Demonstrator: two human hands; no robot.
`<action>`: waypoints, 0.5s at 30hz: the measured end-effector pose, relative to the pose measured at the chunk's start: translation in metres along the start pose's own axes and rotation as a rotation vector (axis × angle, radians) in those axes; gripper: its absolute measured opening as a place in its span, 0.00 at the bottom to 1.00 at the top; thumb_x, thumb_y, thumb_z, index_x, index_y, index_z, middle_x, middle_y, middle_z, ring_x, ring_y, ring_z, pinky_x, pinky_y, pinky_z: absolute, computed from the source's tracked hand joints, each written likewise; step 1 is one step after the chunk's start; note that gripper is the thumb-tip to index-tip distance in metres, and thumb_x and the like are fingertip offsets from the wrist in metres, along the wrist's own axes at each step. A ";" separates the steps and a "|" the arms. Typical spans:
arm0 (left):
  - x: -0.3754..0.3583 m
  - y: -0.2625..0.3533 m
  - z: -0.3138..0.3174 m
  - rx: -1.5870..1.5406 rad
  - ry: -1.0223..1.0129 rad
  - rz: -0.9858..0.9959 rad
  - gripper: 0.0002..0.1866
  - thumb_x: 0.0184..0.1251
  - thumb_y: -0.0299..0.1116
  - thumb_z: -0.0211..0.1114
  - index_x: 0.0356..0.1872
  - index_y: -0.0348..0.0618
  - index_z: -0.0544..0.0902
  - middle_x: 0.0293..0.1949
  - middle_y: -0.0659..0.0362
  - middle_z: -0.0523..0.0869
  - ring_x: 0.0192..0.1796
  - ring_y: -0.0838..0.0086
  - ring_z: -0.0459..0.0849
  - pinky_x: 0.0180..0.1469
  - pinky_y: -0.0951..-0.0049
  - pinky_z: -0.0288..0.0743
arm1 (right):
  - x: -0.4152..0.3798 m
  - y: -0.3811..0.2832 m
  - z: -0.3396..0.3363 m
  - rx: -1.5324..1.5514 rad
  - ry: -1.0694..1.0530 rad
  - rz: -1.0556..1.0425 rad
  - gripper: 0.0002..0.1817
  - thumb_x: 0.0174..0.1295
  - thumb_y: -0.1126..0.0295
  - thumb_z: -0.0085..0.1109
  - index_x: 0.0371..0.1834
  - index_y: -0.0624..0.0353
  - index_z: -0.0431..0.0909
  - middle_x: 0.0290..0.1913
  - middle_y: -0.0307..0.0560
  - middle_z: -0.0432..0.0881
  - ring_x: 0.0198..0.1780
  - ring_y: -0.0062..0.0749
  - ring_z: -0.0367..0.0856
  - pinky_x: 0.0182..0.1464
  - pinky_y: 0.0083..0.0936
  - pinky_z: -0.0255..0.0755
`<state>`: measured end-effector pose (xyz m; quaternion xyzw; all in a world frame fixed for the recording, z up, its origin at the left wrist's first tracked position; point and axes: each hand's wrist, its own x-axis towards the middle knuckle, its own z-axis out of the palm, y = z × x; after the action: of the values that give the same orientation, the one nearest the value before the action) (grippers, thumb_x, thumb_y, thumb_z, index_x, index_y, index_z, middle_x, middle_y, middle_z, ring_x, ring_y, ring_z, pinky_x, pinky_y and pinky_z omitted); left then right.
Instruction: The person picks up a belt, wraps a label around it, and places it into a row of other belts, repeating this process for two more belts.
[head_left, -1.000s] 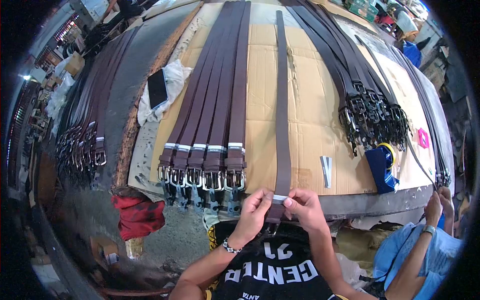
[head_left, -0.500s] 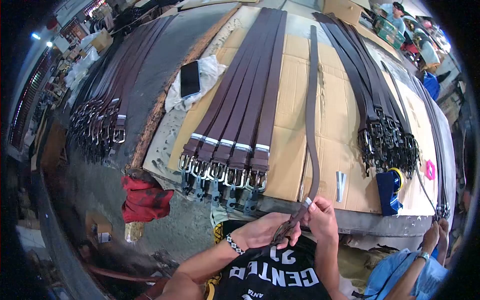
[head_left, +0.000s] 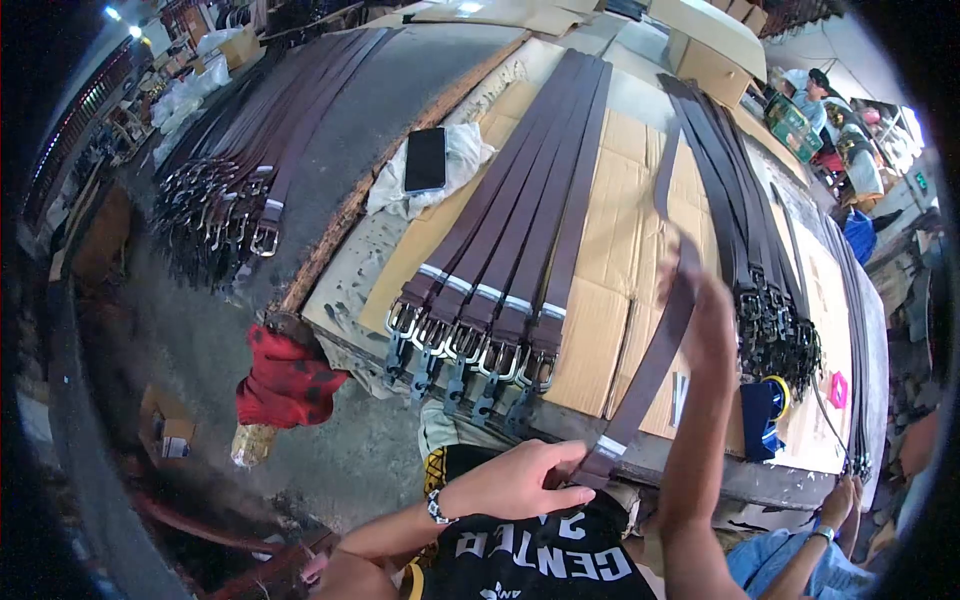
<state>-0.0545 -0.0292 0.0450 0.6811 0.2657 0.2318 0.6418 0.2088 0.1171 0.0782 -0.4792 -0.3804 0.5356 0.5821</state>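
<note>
A dark brown belt runs up from near my body, with a pale band of tape near its lower end. My left hand, a beaded bracelet at its wrist, is closed on that lower end; the buckle is hidden. Farther up, my right hand is smeared by motion against the belt strap, thumb side partly visible. Beyond it the strap bends and continues toward the back. Left of this belt lies a row of several brown belts, taped near their silver buckles, which hang by the table's front edge.
Cardboard covers the table. A phone rests on white cloth. At right are a bundle of dark belts, a blue tape dispenser and a pink object. A co-worker's hands hold belts at the right edge.
My right hand has moved up and away along the belt, from beside my left hand. The strap has lifted and bent. My left hand stays at the lower end. The view has shifted slightly.
</note>
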 end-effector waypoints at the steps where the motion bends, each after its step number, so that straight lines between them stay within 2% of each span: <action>1: -0.005 -0.001 -0.002 -0.021 0.020 0.030 0.23 0.69 0.42 0.71 0.33 0.37 0.66 0.21 0.52 0.67 0.25 0.64 0.62 0.30 0.61 0.61 | 0.023 -0.020 -0.005 0.110 -0.079 -0.021 0.21 0.71 0.65 0.53 0.61 0.67 0.79 0.45 0.48 0.88 0.38 0.29 0.84 0.46 0.26 0.79; 2: -0.011 -0.003 -0.005 -0.001 0.018 0.042 0.23 0.69 0.42 0.71 0.33 0.37 0.66 0.21 0.52 0.68 0.25 0.64 0.62 0.30 0.62 0.61 | 0.032 -0.050 0.010 0.018 -0.004 -0.080 0.20 0.72 0.66 0.52 0.61 0.67 0.78 0.46 0.48 0.88 0.38 0.30 0.85 0.46 0.25 0.80; 3: -0.018 -0.006 -0.009 0.017 0.016 0.051 0.23 0.69 0.42 0.71 0.34 0.37 0.66 0.21 0.52 0.68 0.25 0.64 0.63 0.30 0.62 0.61 | 0.050 -0.077 0.019 0.041 -0.030 -0.107 0.19 0.73 0.67 0.51 0.60 0.67 0.77 0.47 0.49 0.87 0.40 0.29 0.84 0.46 0.24 0.80; 5: -0.031 0.000 -0.022 0.098 0.000 0.018 0.20 0.70 0.41 0.71 0.36 0.37 0.70 0.23 0.53 0.70 0.26 0.65 0.65 0.30 0.64 0.63 | 0.083 -0.124 0.024 0.047 -0.212 -0.195 0.17 0.74 0.67 0.51 0.58 0.68 0.78 0.46 0.47 0.87 0.40 0.27 0.84 0.44 0.23 0.80; 6: -0.037 0.001 -0.028 0.078 -0.021 -0.009 0.19 0.70 0.40 0.71 0.39 0.36 0.72 0.26 0.52 0.75 0.29 0.67 0.69 0.34 0.64 0.66 | 0.088 -0.153 0.039 -0.028 -0.248 -0.263 0.18 0.75 0.67 0.51 0.58 0.68 0.78 0.46 0.47 0.87 0.39 0.27 0.84 0.42 0.21 0.79; 8: -0.048 0.000 -0.032 0.035 -0.057 -0.064 0.16 0.71 0.38 0.72 0.43 0.35 0.77 0.32 0.52 0.83 0.34 0.72 0.77 0.41 0.66 0.73 | 0.105 -0.200 0.057 -0.098 -0.125 -0.429 0.18 0.75 0.64 0.52 0.56 0.68 0.80 0.45 0.48 0.88 0.40 0.24 0.85 0.43 0.21 0.80; 9: -0.052 0.004 -0.033 -0.029 -0.051 -0.050 0.16 0.71 0.35 0.71 0.50 0.34 0.80 0.40 0.52 0.88 0.41 0.76 0.81 0.49 0.68 0.76 | 0.107 -0.228 0.064 -0.162 -0.222 -0.447 0.18 0.75 0.63 0.53 0.56 0.68 0.80 0.44 0.47 0.89 0.41 0.24 0.86 0.45 0.19 0.81; 10: -0.054 -0.001 -0.032 -0.035 -0.031 -0.008 0.16 0.71 0.35 0.71 0.47 0.34 0.78 0.35 0.53 0.84 0.37 0.73 0.77 0.44 0.67 0.73 | 0.126 -0.257 0.058 -0.137 -0.322 -0.416 0.18 0.76 0.64 0.52 0.55 0.69 0.81 0.45 0.47 0.89 0.41 0.24 0.86 0.46 0.18 0.81; 12: -0.059 -0.011 -0.031 -0.049 0.005 0.073 0.16 0.70 0.37 0.72 0.40 0.35 0.75 0.26 0.55 0.77 0.29 0.66 0.69 0.33 0.66 0.67 | 0.130 -0.294 0.076 -0.138 -0.249 -0.441 0.16 0.76 0.67 0.51 0.53 0.69 0.81 0.44 0.48 0.89 0.40 0.26 0.86 0.45 0.22 0.82; 13: -0.057 -0.006 -0.029 -0.135 0.052 0.150 0.17 0.70 0.37 0.72 0.39 0.36 0.74 0.26 0.56 0.75 0.29 0.70 0.68 0.33 0.68 0.66 | 0.120 -0.302 0.090 -0.104 -0.268 -0.435 0.14 0.75 0.69 0.51 0.49 0.69 0.81 0.38 0.47 0.87 0.35 0.27 0.85 0.40 0.23 0.82; 15: -0.059 -0.010 -0.033 -0.074 0.091 0.144 0.17 0.71 0.37 0.72 0.39 0.35 0.74 0.26 0.57 0.75 0.30 0.74 0.68 0.33 0.71 0.65 | 0.105 -0.311 0.117 -0.039 -0.309 -0.422 0.10 0.73 0.74 0.51 0.41 0.69 0.82 0.28 0.44 0.84 0.26 0.29 0.82 0.31 0.25 0.81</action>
<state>-0.1208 -0.0433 0.0386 0.6632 0.2361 0.3176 0.6353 0.1920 0.2488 0.4008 -0.3128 -0.5667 0.4616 0.6066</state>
